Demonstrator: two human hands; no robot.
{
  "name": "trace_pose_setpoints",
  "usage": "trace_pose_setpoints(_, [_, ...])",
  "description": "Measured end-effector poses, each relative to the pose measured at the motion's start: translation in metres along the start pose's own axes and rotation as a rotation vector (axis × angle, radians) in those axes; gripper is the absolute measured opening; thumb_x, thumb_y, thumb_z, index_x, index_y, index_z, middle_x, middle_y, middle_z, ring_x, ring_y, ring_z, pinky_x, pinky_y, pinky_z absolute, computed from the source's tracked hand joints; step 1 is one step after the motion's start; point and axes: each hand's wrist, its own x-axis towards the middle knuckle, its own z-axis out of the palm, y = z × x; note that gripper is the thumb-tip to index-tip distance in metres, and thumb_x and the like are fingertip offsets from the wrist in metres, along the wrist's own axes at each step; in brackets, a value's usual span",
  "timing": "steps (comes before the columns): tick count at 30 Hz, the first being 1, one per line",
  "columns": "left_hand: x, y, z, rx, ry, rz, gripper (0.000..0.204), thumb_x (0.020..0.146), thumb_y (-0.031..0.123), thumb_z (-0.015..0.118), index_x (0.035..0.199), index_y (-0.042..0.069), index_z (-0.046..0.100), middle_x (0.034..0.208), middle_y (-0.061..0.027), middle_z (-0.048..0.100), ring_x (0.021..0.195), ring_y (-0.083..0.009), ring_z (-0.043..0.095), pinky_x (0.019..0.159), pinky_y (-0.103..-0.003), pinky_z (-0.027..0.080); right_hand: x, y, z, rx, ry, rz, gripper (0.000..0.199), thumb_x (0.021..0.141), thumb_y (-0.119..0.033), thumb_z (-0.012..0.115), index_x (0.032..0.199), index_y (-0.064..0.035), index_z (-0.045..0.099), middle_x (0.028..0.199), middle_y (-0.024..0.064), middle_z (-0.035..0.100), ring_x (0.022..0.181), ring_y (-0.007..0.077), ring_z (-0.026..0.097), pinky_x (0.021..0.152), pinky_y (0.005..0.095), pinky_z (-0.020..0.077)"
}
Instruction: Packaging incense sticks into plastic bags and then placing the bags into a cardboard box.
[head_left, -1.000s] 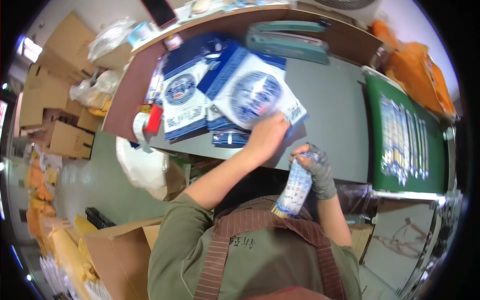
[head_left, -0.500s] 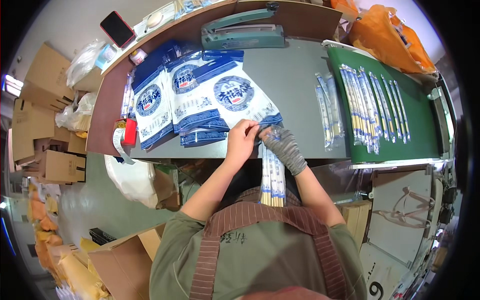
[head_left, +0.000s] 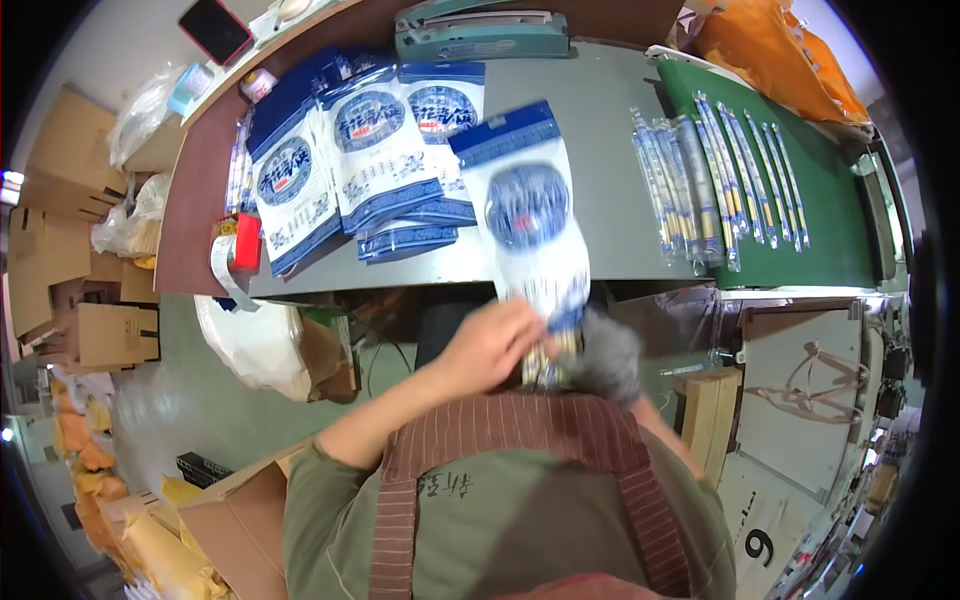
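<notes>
My bare left hand point(head_left: 492, 342) is closed on the lower end of a white and blue plastic pouch point(head_left: 528, 215), which reaches up over the table's near edge. Below the pouch's mouth the ends of a bundle of wrapped chopsticks point(head_left: 545, 368) stick out; the rest of them appears to be inside the pouch. My right hand point(head_left: 606, 362), in a grey knitted sleeve or glove, is beside those ends. Motion smears its fingers, so its grip cannot be made out. More matching pouches point(head_left: 370, 130) lie overlapped on the table's left half.
On the right, wrapped chopsticks point(head_left: 672, 185) lie across the grey table point(head_left: 600, 90) and a green mat point(head_left: 835, 220). A teal bag sealer point(head_left: 482, 36) stands at the back. A red tape dispenser point(head_left: 245, 243) is at the left edge; an orange bag point(head_left: 780, 60) is at the far right.
The pouch has come off the table and toward me, now over the bundle's upper part. Both hands have moved down toward my body. The view has shifted slightly.
</notes>
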Motion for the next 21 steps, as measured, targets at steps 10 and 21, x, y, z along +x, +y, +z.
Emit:
trace_pose_setpoints(10, [0.126, 0.115, -0.153, 0.653, 0.427, 0.427, 0.012, 0.084, 0.001, 0.06, 0.096, 0.002, 0.058, 0.082, -0.0121, 0.055, 0.074, -0.0287, 0.059, 0.062, -0.033, 0.048, 0.121, -0.119, -0.176, -0.32, 0.53, -0.511, 0.03, 0.08, -0.008, 0.066, 0.11, -0.0083, 0.063, 0.077, 0.015, 0.065, 0.071, 0.0292, 0.065, 0.066, 0.0361, 0.0516])
trace_pose_setpoints(21, [0.19, 0.062, -0.246, 0.626, 0.03, -0.083, 0.03, 0.077, -0.002, 0.059, 0.106, 0.005, 0.066, 0.093, -0.0108, 0.063, 0.087, -0.0227, 0.063, 0.075, -0.032, 0.051, 0.227, -0.168, -0.216, -0.008, -0.072, -0.176, 0.02, 0.087, -0.005, 0.056, 0.103, -0.0028, 0.067, 0.066, 0.0042, 0.063, 0.056, 0.0086, 0.059, 0.049, 0.0244, 0.0484])
